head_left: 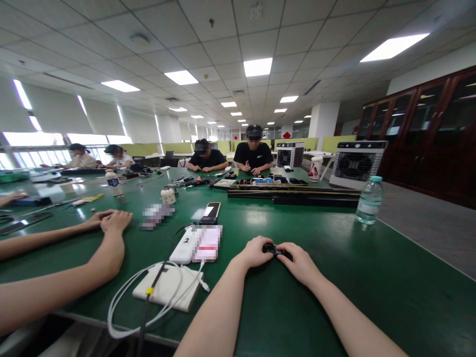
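Observation:
Both of my hands rest low over the green table (334, 233), close together. Between them is a small, dark, elongated object (277, 251), possibly plastic; its kind is not clear. My left hand (256, 251) has its fingers closed on the object's left end. Gripping the right end is my right hand (298, 263), thumb and fingers bent around it. The fingers hide both ends of the object, so only its middle shows.
Left of my arms lie a white power bank (183, 246), a phone (210, 213), a notebook (148, 285) and a looped white cable (111, 312). A water bottle (369, 201) stands at right. Long black strips (316, 200) lie ahead. A neighbour's hands (113, 221) rest at left.

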Motion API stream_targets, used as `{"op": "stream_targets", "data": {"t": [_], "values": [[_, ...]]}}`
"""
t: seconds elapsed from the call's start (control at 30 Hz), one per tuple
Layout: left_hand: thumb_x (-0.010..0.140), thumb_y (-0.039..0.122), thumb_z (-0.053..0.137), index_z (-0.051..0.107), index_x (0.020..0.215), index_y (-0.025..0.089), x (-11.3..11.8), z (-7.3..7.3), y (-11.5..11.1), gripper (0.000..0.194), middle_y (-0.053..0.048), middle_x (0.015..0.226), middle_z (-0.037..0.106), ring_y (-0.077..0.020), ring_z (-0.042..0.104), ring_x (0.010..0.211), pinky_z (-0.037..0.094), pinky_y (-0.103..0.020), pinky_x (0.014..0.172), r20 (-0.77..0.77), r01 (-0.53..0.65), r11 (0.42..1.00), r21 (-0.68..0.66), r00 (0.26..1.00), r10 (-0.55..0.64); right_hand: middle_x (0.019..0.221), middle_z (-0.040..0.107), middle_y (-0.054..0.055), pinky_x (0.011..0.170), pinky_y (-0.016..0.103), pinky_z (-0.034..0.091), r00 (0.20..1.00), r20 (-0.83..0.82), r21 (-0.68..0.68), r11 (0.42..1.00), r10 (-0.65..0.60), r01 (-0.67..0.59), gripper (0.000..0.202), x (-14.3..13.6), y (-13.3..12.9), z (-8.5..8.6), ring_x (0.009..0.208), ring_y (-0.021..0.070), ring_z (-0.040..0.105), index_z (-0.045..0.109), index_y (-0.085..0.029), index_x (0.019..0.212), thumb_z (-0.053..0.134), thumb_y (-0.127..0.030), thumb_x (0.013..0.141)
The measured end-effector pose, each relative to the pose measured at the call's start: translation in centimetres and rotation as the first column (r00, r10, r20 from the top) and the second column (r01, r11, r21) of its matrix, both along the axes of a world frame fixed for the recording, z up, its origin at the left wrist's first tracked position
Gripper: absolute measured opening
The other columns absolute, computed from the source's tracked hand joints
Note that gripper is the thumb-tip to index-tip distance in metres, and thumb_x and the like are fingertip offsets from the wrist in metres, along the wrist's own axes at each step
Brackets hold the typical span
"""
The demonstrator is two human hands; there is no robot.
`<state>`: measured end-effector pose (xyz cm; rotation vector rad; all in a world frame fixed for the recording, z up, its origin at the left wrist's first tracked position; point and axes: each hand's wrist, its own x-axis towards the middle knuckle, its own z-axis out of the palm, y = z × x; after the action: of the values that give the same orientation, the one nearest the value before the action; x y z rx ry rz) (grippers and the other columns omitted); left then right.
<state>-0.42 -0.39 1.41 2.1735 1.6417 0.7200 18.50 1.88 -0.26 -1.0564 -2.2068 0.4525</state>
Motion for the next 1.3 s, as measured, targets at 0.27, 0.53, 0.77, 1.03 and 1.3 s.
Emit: {"op": "stream_targets", "data": {"t": [0.27, 0.53, 0.77, 1.03, 1.3], "values": [[0.079, 0.030, 0.061, 0.060, 0.120, 0.018, -0.07, -0.08, 0.00, 0.043, -0.009, 0.122, 0.063, -0.0245, 0.059, 0.113, 0.045, -0.036, 0.101, 0.017, -0.003, 1.000, -0.014, 1.000, 0.003, 0.109, 0.067, 0.006, 0.093, 0.042, 0.045, 1.000, 0.022, -0.008, 1.000, 0.009, -0.009, 0.024, 0.02, 0.01, 0.12, 0.101, 0.0243, 0.060, 0.067, -0.024, 0.100, 0.052, -0.032, 0.083], [0.079, 0.029, 0.062, 0.060, 0.119, 0.019, 0.04, 0.10, -0.01, 0.042, -0.008, 0.121, 0.063, -0.0243, 0.059, 0.112, 0.045, -0.036, 0.101, 0.010, -0.012, 1.000, -0.019, 1.000, 0.012, 0.111, 0.067, 0.006, 0.095, 0.042, 0.045, 0.999, 0.041, 0.025, 1.000, 0.004, -0.005, 0.023, -0.02, 0.02, 0.01, 0.104, 0.0243, 0.059, 0.067, -0.024, 0.099, 0.052, -0.031, 0.083], [0.079, 0.029, 0.062, 0.061, 0.119, 0.017, 0.04, 0.00, 0.06, 0.042, -0.009, 0.120, 0.064, -0.0247, 0.060, 0.111, 0.046, -0.036, 0.099, 0.008, -0.010, 1.000, -0.013, 1.000, 0.010, 0.109, 0.067, 0.006, 0.094, 0.041, 0.045, 0.998, 0.067, 0.021, 1.000, -0.005, 0.004, 0.023, -0.15, -0.12, 0.13, 0.103, 0.0238, 0.059, 0.066, -0.023, 0.099, 0.051, -0.031, 0.084], [0.078, 0.030, 0.062, 0.060, 0.119, 0.018, -0.02, 0.28, -0.22, 0.043, -0.009, 0.120, 0.064, -0.0248, 0.059, 0.111, 0.046, -0.036, 0.100, 0.026, -0.009, 1.000, -0.026, 1.000, 0.010, 0.110, 0.067, 0.007, 0.095, 0.042, 0.045, 0.999, 0.042, 0.024, 1.000, -0.002, 0.001, 0.023, -0.13, -0.23, 0.26, 0.104, 0.0250, 0.059, 0.066, -0.023, 0.100, 0.052, -0.030, 0.082], [0.075, 0.031, 0.064, 0.058, 0.122, 0.018, -0.13, 0.19, -0.09, 0.049, -0.010, 0.123, 0.062, -0.0251, 0.059, 0.113, 0.045, -0.037, 0.100, 0.031, -0.013, 0.999, -0.037, 0.999, 0.014, 0.111, 0.067, 0.007, 0.096, 0.042, 0.045, 1.000, 0.021, 0.031, 1.000, -0.004, 0.004, 0.023, -0.08, -0.02, -0.04, 0.105, 0.0252, 0.059, 0.067, -0.023, 0.099, 0.053, -0.029, 0.082]]}}
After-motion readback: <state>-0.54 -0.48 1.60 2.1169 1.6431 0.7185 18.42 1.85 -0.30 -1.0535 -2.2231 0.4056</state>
